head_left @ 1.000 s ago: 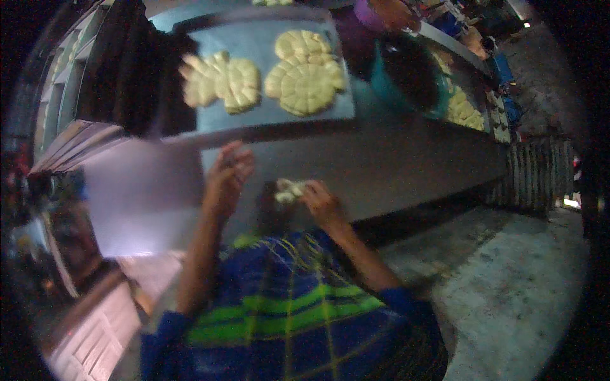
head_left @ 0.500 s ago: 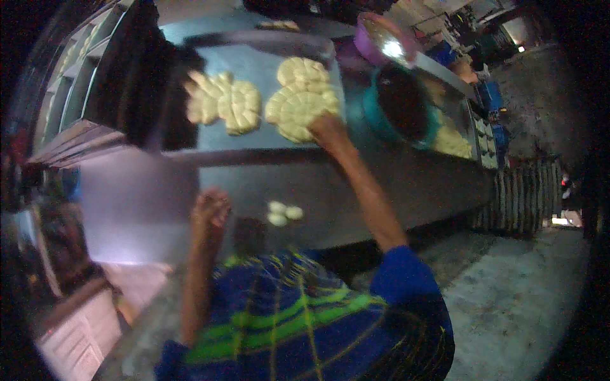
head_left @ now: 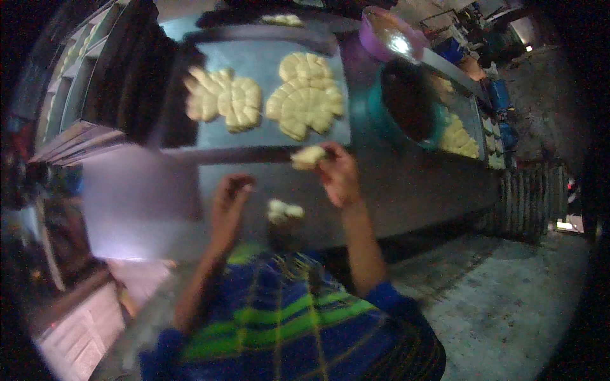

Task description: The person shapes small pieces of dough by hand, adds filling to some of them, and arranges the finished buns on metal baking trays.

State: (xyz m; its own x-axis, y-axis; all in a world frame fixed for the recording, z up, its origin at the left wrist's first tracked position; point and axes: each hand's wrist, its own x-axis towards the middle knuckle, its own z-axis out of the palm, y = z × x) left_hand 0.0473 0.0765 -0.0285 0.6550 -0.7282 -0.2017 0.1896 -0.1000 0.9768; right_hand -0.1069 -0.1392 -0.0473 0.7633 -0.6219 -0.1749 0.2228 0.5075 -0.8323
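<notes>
My right hand [head_left: 338, 171] grips a pale yellow piece of dough [head_left: 305, 157] just in front of a metal tray [head_left: 240, 141]. My left hand [head_left: 232, 193] hovers over the worktop [head_left: 146, 203], fingers bent but apart, with nothing visible in them. Between my hands, a few small whitish dough balls [head_left: 284, 209] lie on the metal surface. Two segmented dough shapes rest on the tray: a spiky one [head_left: 225, 98] at left and a larger one [head_left: 305, 101] at right, whose lower edge is uneven.
Right of the tray stand a teal basin [head_left: 376, 108] and a purple basin [head_left: 375, 35], beside more dough [head_left: 460, 140]. Dark stacked trays and a rack [head_left: 95, 70] are at left. Concrete floor [head_left: 502, 298] and a slatted panel [head_left: 527, 197] are at right.
My right hand has come back from the right-hand dough shape toward me, now holding a dough piece, and that shape's lower edge has a notch. My left hand has risen slightly toward the right.
</notes>
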